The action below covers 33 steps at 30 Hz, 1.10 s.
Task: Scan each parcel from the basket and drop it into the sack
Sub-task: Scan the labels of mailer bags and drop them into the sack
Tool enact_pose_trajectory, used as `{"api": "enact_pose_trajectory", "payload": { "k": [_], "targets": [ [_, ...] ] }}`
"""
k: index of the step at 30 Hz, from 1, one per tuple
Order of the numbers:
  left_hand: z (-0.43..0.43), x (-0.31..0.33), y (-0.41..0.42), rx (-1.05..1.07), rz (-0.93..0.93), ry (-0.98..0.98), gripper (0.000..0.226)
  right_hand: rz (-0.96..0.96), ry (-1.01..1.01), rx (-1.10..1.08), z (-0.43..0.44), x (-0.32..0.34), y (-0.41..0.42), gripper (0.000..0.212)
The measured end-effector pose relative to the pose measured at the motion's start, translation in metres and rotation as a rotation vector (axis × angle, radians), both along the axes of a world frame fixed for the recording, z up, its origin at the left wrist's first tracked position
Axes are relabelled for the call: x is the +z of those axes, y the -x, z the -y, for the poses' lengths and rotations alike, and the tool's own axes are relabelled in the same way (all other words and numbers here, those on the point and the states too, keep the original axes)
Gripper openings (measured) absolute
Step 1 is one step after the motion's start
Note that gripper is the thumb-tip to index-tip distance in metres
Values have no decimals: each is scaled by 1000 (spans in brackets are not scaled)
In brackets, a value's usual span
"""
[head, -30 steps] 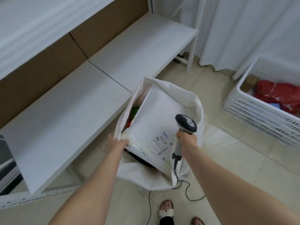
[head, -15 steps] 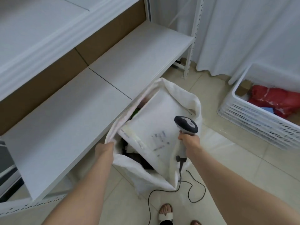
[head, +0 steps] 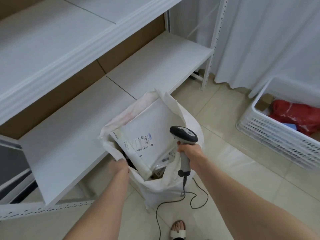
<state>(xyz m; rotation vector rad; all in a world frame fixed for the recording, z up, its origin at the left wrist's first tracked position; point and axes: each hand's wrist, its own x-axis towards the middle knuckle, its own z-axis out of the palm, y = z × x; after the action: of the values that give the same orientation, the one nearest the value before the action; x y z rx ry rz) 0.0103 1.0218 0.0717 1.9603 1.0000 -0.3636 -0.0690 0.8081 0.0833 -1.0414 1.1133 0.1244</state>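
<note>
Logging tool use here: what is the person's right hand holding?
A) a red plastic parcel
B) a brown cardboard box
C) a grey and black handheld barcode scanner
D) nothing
C: the right hand grips the handle of the grey and black handheld barcode scanner by the white woven sack.

White shelving (head: 155,66) is filling nine to twelve o'clock, brown board (head: 131,49) backing it. A white curtain (head: 268,40) is hanging at one o'clock. Pale floor tiles (head: 242,170) are spreading from three to six.
</note>
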Motion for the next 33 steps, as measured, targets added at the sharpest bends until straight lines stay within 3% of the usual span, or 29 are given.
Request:
{"api": "enact_pose_trajectory", "payload": {
  "k": [3, 9, 15, 20, 24, 33],
  "targets": [
    [-26, 25, -5, -24, -7, -205, 30, 19, 50, 88, -16, 16, -9, 21],
    [-38, 19, -10, -108, -182, -240, 44, -138, 175, 225, -34, 6, -9, 20],
    [-12, 36, -10, -258, -146, -201, 55, -226, 213, 216, -27, 3, 2, 21],
    [15, 33, -4, -633, -83, -22, 35, -231, 152, 158, -18, -6, 16, 21],
    [46, 25, 13, -759, -180, 143, 40, -192, 122, 158, -14, -12, 23, 17],
    [74, -31, 37, -887, -331, 120, 65, -213, 51, 98, 5, -52, 57, 12]
  ]
}}
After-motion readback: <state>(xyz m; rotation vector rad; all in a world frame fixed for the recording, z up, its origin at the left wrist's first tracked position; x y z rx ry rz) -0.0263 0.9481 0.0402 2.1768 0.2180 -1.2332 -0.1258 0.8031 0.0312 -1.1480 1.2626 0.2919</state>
